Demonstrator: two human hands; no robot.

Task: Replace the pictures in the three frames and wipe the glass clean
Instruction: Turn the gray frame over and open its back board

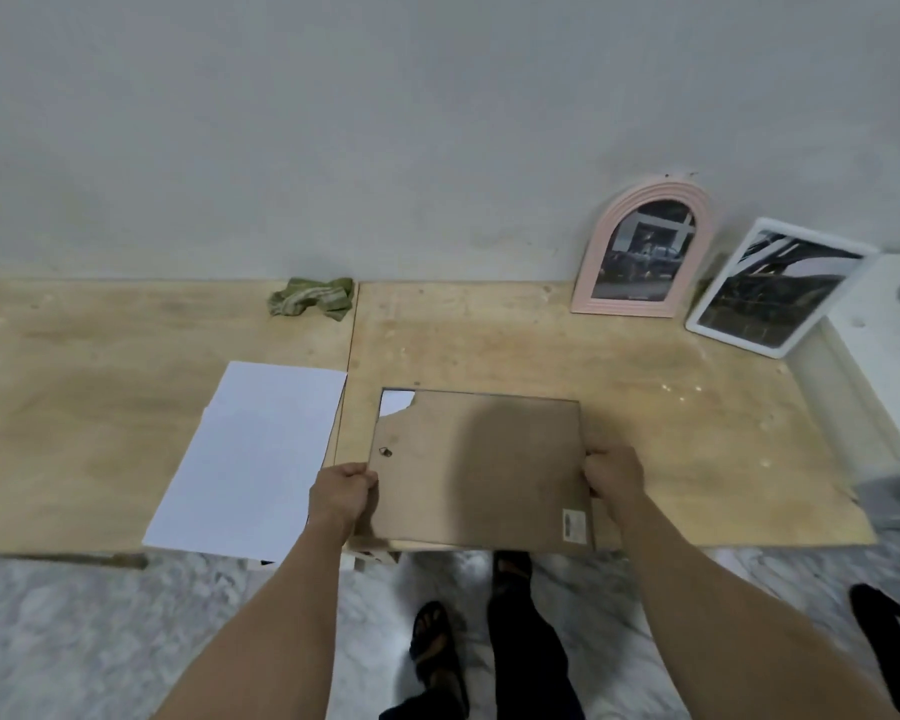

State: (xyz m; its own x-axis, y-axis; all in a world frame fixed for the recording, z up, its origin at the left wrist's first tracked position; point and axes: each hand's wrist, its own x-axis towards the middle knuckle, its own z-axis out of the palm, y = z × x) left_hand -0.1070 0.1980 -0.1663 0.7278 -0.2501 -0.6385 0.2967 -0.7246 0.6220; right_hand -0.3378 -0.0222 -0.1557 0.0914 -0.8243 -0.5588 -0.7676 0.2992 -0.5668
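Gripping the face-down frame [476, 467] at the table's [671, 407] near edge, left hand [341, 493] and right hand [614, 472] fingers curled on its sides, I judge the backing needs seating before wiping with the cloth [313, 297].

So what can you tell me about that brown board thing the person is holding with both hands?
It is the brown frame lying face down on the plywood table, showing its fibreboard backing. The far left corner of the backing is broken off, and white shows through. A small metal hanger sits near the left edge, a sticker at the near right corner. The left hand grips its left edge, the right hand its right edge. The near edge reaches the table's front.
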